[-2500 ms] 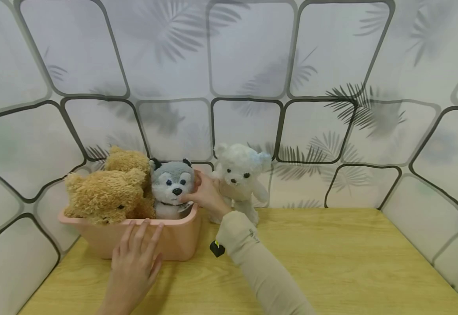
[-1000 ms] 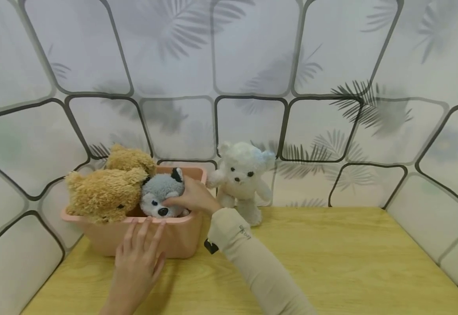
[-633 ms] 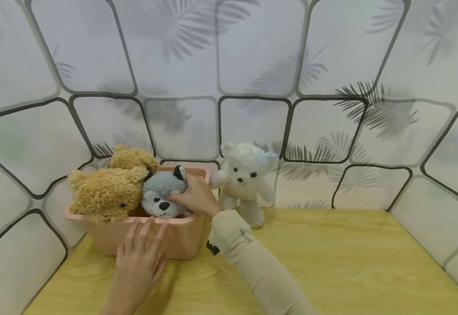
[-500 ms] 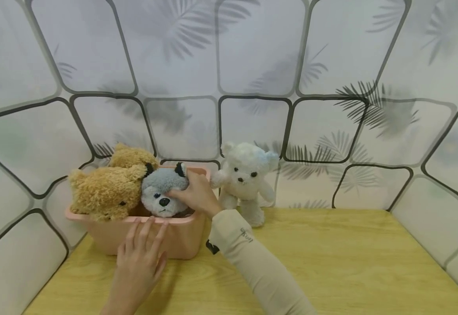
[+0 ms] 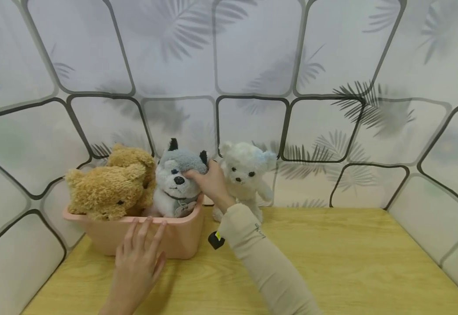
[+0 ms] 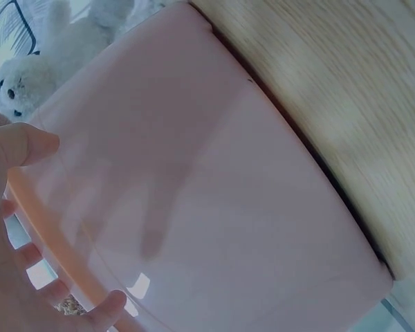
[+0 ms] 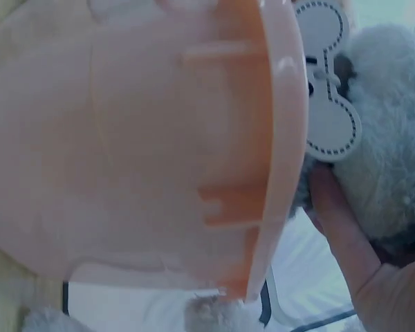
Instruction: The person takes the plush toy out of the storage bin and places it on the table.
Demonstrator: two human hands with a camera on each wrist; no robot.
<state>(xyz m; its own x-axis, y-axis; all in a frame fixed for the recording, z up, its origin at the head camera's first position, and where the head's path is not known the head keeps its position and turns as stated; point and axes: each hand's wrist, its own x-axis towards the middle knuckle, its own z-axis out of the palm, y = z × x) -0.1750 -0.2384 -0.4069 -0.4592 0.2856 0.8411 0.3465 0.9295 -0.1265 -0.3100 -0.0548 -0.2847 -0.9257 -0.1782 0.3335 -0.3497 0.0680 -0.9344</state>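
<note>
My right hand [image 5: 210, 180] grips a grey-and-white plush husky [image 5: 178, 173] by the side of its head, thumb across the face near the eye. The husky sits upright at the right end of a pink plastic bin [image 5: 162, 238], its lower body hidden behind the front wall. In the right wrist view, a white tag [image 7: 332, 114] hangs at the bin's rim beside the husky's fur. My left hand [image 5: 136, 258] rests against the bin's front, its straight fingers reaching the rim. Two shaggy tan plush toys [image 5: 104, 190] fill the left of the bin.
A white teddy bear [image 5: 242, 170] with a pale blue bow stands against the patterned wall, right of the bin and behind my right wrist. The wood-look table [image 5: 331, 258] stretches away to the right. A small black object [image 5: 216, 239] shows by the sleeve.
The husky sat upright, then was tipped low in the bin under my right hand; now it has risen and stands higher, upright again. My left hand has stayed at the bin's front.
</note>
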